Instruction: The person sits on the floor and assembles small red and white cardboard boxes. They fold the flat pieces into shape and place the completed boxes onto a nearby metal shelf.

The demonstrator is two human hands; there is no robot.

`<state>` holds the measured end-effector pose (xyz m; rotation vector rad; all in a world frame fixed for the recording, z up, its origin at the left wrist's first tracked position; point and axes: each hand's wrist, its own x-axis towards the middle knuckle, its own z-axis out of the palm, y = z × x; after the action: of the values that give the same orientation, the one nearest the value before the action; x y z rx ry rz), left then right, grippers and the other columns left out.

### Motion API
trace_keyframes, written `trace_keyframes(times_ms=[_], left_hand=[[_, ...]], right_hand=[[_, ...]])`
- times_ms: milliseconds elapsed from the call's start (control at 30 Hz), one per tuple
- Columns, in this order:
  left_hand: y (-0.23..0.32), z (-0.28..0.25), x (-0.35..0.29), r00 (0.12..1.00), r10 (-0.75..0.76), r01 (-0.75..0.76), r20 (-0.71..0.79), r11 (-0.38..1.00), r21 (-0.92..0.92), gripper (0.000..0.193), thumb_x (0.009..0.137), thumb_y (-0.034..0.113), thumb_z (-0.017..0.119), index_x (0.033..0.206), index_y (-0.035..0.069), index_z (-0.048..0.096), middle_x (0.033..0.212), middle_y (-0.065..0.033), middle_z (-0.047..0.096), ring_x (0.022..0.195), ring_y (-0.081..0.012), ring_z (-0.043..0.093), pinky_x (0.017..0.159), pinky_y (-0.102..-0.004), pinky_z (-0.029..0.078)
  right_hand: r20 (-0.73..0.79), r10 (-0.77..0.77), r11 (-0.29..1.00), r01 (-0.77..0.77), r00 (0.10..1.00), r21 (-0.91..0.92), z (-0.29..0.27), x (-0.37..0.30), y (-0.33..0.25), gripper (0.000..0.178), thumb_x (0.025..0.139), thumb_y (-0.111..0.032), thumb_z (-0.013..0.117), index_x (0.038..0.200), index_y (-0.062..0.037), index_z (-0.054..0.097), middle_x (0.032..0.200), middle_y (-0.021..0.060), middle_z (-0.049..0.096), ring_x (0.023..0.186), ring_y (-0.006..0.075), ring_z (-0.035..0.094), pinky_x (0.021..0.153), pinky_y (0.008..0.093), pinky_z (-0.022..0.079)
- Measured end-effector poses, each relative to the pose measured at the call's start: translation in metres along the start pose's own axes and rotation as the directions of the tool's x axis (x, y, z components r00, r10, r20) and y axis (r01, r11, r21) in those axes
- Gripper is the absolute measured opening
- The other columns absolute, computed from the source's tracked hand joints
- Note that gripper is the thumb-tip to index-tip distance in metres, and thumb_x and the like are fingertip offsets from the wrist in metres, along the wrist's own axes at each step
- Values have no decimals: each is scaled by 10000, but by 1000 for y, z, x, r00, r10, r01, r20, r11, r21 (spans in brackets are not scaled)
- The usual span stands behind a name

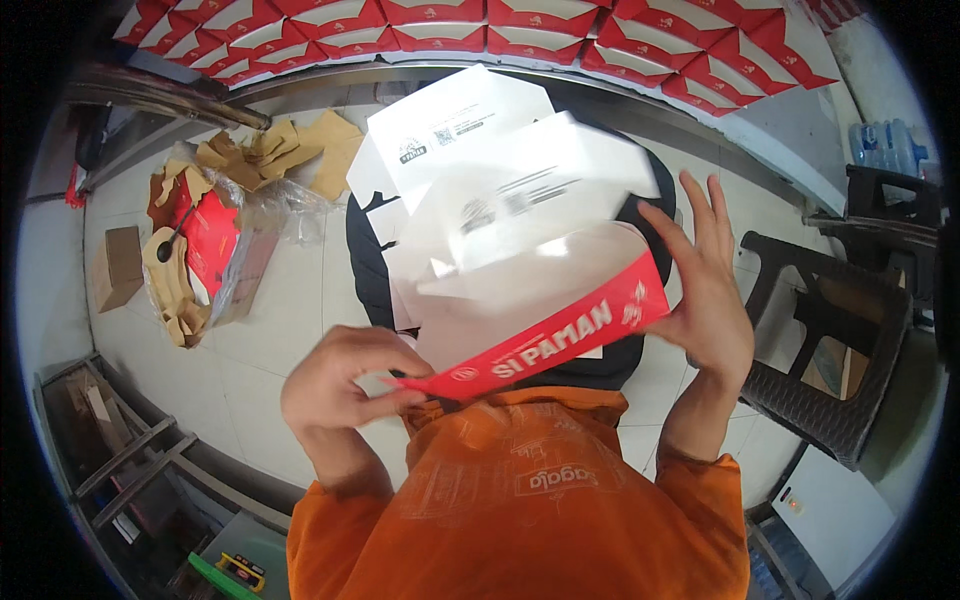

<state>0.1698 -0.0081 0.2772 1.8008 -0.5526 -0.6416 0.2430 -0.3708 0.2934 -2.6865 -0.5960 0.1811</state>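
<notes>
A partly folded paper food box [560, 340], red outside and white inside, is held above my lap, with its white lid flap blurred by motion. My left hand [350, 380] pinches the box's left corner between thumb and fingers. At the other end, my right hand [715, 290] has its thumb against the red side wall and its index finger by the upper edge, while the other fingers stretch away. Beneath the box, white flat cardboard blanks [450, 130] with black print lie across my dark-trousered legs.
Rows of folded red and white boxes [430, 35] line the far shelf. On the tiled floor at left stands a torn plastic-wrapped package [215, 240] with red sheets and brown paper. A dark plastic stool [830, 330] is at right, with water bottles [885, 148] beyond it.
</notes>
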Motion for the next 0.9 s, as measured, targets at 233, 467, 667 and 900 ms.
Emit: trace_keyframes(times_ms=[233,467,667,900], left_hand=[[35,46,52,1000,3,-9,-20,951,-308,300,784,66,776,1057,0,669,875,-178,681,798,-304,681,714,-326,513],[-21,65,45,948,-300,299,106,727,-618,91,919,69,668,964,-8,687,831,-43,689,796,-73,639,622,-213,527],[-9,65,49,979,-202,190,23,865,-465,98,877,81,709,958,27,700,801,-56,686,757,-112,657,570,-242,521],[36,55,58,982,-152,157,-107,987,39,200,869,97,712,1062,54,682,909,-103,709,787,-177,688,567,-314,552]], right_hand=[[-148,-263,701,295,953,650,31,0,-58,407,596,-275,858,932,-102,708,920,82,553,1092,308,490,1023,499,375],[-36,-425,784,388,904,485,23,-10,-70,160,671,-152,788,756,-92,667,1103,76,577,1252,354,457,1020,523,367],[152,-459,854,388,875,348,29,-18,-61,249,664,-109,789,881,-85,670,991,53,625,1120,339,551,971,466,419],[-505,-272,855,447,819,264,41,-9,-56,257,679,-265,826,835,-141,663,988,48,666,971,286,614,926,479,432]])
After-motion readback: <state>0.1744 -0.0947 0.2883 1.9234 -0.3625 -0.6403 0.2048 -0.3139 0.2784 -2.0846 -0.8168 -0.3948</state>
